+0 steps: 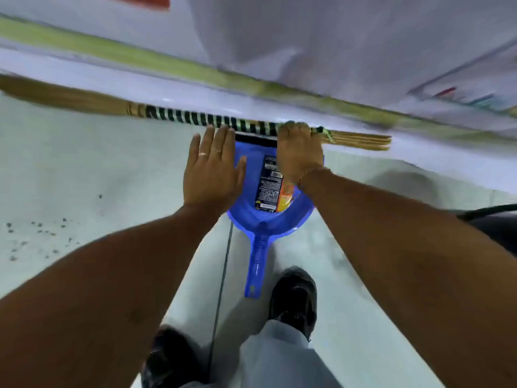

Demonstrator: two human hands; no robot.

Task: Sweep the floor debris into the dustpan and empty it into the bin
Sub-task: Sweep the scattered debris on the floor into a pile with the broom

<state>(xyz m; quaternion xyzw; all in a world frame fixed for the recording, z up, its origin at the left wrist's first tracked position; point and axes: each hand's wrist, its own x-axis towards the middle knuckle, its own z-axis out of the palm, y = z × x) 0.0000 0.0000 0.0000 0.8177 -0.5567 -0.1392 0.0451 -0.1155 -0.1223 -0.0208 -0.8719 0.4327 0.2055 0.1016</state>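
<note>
A grass broom point(195, 119) with a black-and-white striped handle lies crosswise along the base of a white wall. My right hand point(299, 152) is closed around its handle near the stick end. A blue dustpan point(291, 219) rests on the pale floor just in front of the broom, its handle pointing toward me. Inside it lies a dark and orange wrapper point(272, 186). My left hand point(212, 169) hovers flat with fingers spread over the dustpan's left edge, holding nothing. Small dark debris specks point(36, 233) are scattered on the floor at the left.
My two black shoes point(293, 301) stand just behind the dustpan. A dark floor joint point(221, 292) runs toward me between the feet. A green-yellow strip point(140, 57) runs along the wall above the broom. A dark object point(498, 222) sits at the right edge.
</note>
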